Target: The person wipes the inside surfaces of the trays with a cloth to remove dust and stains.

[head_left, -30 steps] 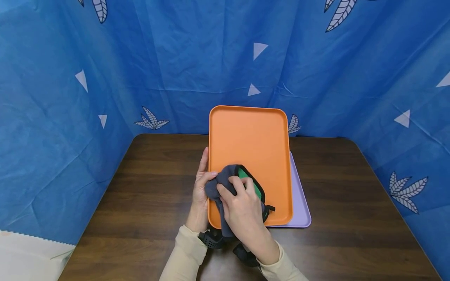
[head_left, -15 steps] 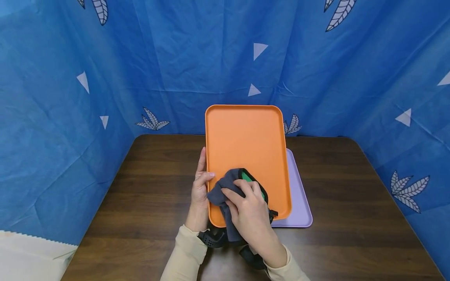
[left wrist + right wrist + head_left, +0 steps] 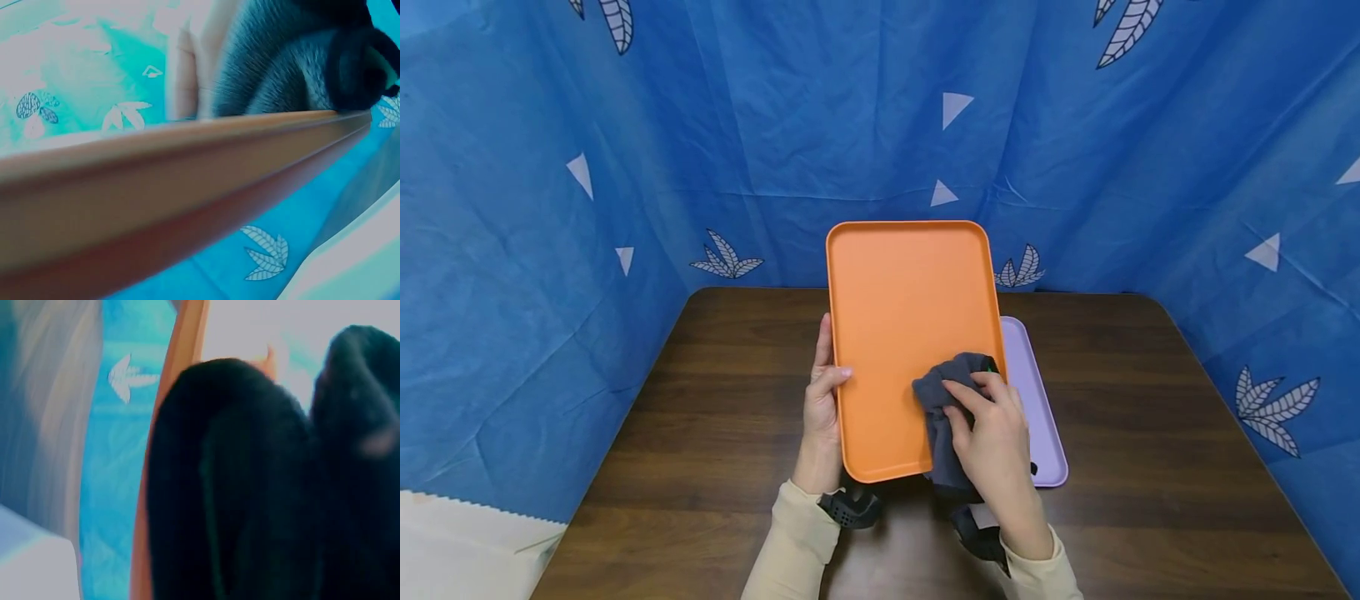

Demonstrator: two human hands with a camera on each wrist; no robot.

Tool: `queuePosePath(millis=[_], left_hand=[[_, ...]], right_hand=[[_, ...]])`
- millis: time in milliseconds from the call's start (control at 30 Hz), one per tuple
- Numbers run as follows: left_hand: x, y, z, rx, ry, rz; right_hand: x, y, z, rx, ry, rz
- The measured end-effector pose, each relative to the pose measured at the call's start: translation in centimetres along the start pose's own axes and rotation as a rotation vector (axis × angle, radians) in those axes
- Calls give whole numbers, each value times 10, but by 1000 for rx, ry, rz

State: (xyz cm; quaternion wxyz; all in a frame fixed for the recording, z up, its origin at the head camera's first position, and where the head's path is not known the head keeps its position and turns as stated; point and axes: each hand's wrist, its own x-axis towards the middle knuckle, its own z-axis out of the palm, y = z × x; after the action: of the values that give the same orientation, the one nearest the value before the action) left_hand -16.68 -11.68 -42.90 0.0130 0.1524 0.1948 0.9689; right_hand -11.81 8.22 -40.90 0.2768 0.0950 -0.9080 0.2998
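Observation:
An orange tray (image 3: 910, 308) is held tilted up over the table by my left hand (image 3: 823, 408), its thumb over the left rim and its other fingers along the side and behind. My right hand (image 3: 996, 442) pinches a dark grey cloth (image 3: 947, 408) with a black edge and a bit of green, bunched against the tray's lower right corner. In the left wrist view the cloth (image 3: 281, 69) shows above the tray's edge (image 3: 187, 169). Dark folds of the cloth (image 3: 237, 475) fill much of the right wrist view, beside the tray's rim (image 3: 187, 344).
A lilac tray (image 3: 1037, 417) lies on the brown wooden table (image 3: 722, 400), partly behind the orange tray and right hand. A blue patterned curtain (image 3: 820, 108) surrounds the table at the back and sides. White fabric (image 3: 467, 550) shows at the lower left.
My right hand and the cloth have slid rightward across the tray to its lower right corner. The orange tray has shifted left and tilted slightly, exposing more of the lilac tray.

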Motion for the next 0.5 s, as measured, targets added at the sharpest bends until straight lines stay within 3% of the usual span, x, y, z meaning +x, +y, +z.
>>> queuePosePath(millis=[167,500], left_hand=[[0,2,-1,-34,-5,11],[0,1,1,-67,-66,1]], right_hand=[[1,14,-2,-11,43,111],[-8,13,4,-4,64,152]])
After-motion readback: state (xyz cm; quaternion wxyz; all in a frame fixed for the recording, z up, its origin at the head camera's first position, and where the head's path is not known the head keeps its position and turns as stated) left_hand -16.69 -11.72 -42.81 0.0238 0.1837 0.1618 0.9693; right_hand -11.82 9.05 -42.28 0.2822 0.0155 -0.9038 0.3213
